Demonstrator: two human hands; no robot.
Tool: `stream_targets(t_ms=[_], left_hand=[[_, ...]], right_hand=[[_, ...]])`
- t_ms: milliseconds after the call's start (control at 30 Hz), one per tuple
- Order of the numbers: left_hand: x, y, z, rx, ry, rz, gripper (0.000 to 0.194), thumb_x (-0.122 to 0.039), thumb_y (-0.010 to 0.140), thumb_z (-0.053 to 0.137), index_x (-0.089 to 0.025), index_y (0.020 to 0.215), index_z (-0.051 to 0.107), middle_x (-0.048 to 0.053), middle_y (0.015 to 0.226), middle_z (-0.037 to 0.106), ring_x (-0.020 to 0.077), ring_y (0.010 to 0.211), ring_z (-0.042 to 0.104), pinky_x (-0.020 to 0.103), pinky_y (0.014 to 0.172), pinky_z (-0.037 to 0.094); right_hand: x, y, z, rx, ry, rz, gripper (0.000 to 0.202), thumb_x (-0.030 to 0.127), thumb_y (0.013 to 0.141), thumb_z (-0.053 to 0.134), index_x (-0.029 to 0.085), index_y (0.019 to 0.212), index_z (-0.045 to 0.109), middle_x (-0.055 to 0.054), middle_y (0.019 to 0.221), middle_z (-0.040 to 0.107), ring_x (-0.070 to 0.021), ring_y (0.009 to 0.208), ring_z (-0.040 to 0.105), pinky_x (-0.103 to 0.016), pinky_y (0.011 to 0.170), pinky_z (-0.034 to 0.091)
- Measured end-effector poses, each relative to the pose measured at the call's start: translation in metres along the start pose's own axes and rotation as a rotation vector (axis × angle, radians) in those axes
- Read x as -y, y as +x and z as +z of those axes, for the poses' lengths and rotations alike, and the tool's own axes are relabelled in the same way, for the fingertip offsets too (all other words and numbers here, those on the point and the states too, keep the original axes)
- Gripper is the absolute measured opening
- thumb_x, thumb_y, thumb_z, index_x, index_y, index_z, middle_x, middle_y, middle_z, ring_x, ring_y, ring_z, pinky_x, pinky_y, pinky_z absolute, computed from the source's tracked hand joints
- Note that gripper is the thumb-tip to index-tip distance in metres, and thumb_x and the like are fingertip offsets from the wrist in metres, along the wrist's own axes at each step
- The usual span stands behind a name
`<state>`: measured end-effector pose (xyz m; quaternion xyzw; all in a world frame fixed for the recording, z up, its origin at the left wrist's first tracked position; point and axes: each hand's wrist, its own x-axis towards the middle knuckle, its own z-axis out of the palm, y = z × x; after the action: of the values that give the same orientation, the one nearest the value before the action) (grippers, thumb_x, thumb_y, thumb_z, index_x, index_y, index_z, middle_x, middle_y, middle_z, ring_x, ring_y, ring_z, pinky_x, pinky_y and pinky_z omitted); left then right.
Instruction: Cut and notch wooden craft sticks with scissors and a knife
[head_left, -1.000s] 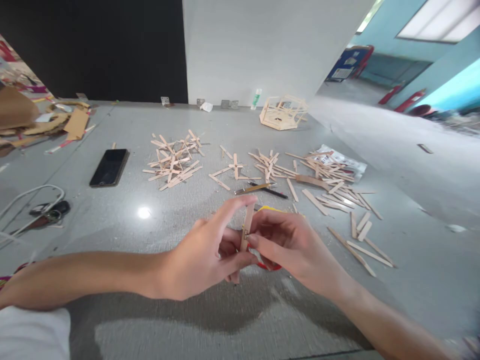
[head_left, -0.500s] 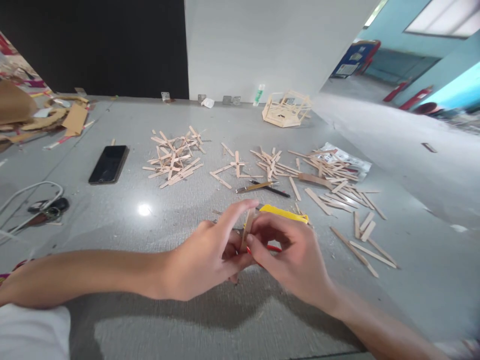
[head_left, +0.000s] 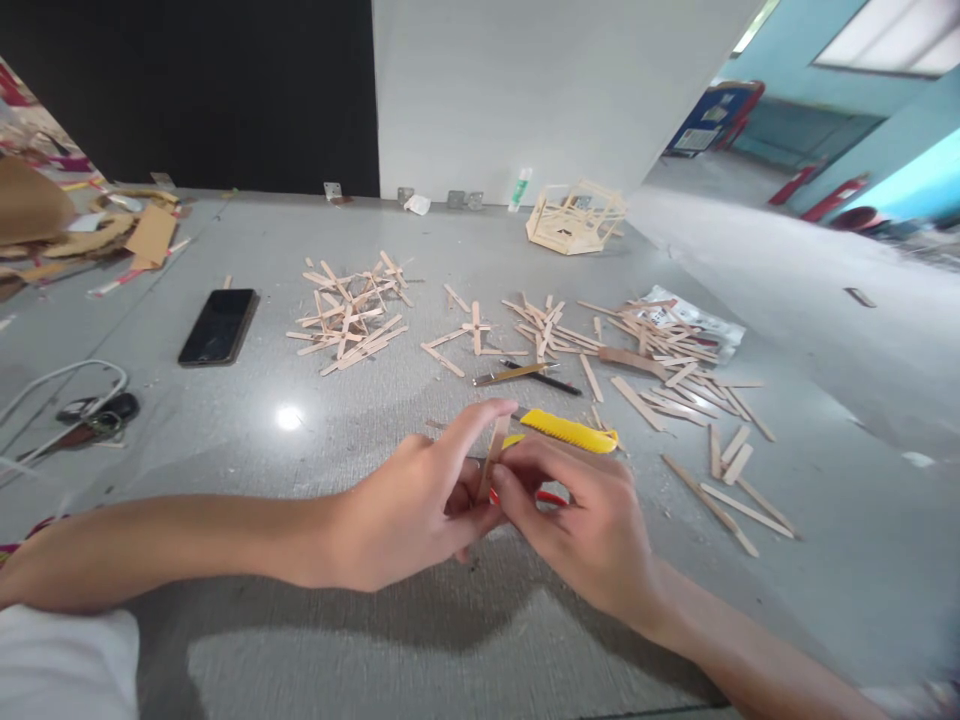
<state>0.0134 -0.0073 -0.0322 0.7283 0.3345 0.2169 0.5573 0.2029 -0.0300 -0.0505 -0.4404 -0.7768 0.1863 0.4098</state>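
The person's left hand (head_left: 420, 500) and right hand (head_left: 570, 510) meet low over the grey surface (head_left: 315, 660), both closed with their fingertips on one thin wooden stick (head_left: 495, 448), which stands tilted between them, its lower end partly hidden by the fingers. Just beyond the right hand lies a yellow cutter (head_left: 568, 431), with a red curved item (head_left: 551, 497) partly covered by that hand, and a brown pen (head_left: 510, 374) crosses a black one (head_left: 551, 381) farther off. Behind are loose stick piles (head_left: 349, 315), a phone (head_left: 219, 327) to the left and an openwork stick frame (head_left: 574, 222) near the white panel (head_left: 517, 90).
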Motion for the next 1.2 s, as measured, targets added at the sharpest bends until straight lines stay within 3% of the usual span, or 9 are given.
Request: stream_targets(t_ms=[300,400,533,867,1000,1200], left_hand=[[-0.007,0.003,-0.004,0.003,0.06,-0.004,0.066,-0.018,0.089,0.059,-0.016,0.151,0.038,-0.007,0.065,0.061,0.0091,0.051,0.052,0.02,0.057,0.047],[-0.01,0.002,-0.007,0.001,0.073,0.005,0.071,-0.016,0.086,0.058,-0.016,0.154,0.038,-0.009,0.063,0.057,0.0086,0.052,0.047,0.019,0.053,0.042],[-0.01,-0.001,-0.007,-0.025,0.117,0.015,0.084,-0.014,0.085,0.059,-0.015,0.162,0.024,-0.011,0.06,0.053,0.0087,0.051,0.048,0.019,0.053,0.04],[0.0,0.0,-0.004,0.007,0.227,0.153,0.094,-0.009,0.08,0.056,-0.012,0.164,0.013,-0.01,0.061,0.056,0.0092,0.05,0.047,0.021,0.058,0.041],[-0.004,0.0,-0.008,0.049,0.211,0.153,0.093,-0.009,0.081,0.054,-0.012,0.164,0.012,-0.01,0.061,0.054,0.009,0.05,0.046,0.021,0.058,0.041],[-0.005,0.001,-0.011,0.084,0.171,0.139,0.094,-0.008,0.081,0.054,-0.012,0.164,0.01,-0.01,0.064,0.053,0.0086,0.052,0.046,0.02,0.057,0.04]], right_hand=[[-0.004,-0.004,-0.002,-0.018,-0.11,-0.093,0.018,0.011,0.097,0.055,0.022,0.085,0.059,0.001,0.07,0.062,-0.0127,0.059,0.059,-0.027,0.056,0.047],[-0.003,-0.003,-0.007,-0.063,-0.158,-0.168,0.017,0.007,0.094,0.06,0.024,0.098,0.063,0.0,0.074,0.066,-0.0128,0.059,0.061,-0.027,0.057,0.05],[-0.003,-0.003,-0.009,-0.006,-0.119,-0.236,0.025,0.008,0.095,0.062,0.024,0.113,0.065,-0.001,0.081,0.073,-0.0118,0.059,0.064,-0.025,0.057,0.054],[-0.005,-0.008,-0.007,0.035,-0.165,-0.269,0.022,0.006,0.098,0.054,0.022,0.109,0.064,0.0,0.081,0.072,-0.0098,0.065,0.066,-0.021,0.059,0.053],[-0.009,-0.01,-0.008,0.053,-0.206,-0.36,0.017,0.006,0.099,0.053,0.019,0.106,0.062,-0.002,0.085,0.074,-0.0106,0.067,0.067,-0.021,0.062,0.053],[-0.008,-0.01,-0.01,0.137,-0.177,-0.337,0.016,0.007,0.101,0.051,0.02,0.098,0.061,-0.002,0.084,0.072,-0.0107,0.068,0.066,-0.021,0.064,0.054]])
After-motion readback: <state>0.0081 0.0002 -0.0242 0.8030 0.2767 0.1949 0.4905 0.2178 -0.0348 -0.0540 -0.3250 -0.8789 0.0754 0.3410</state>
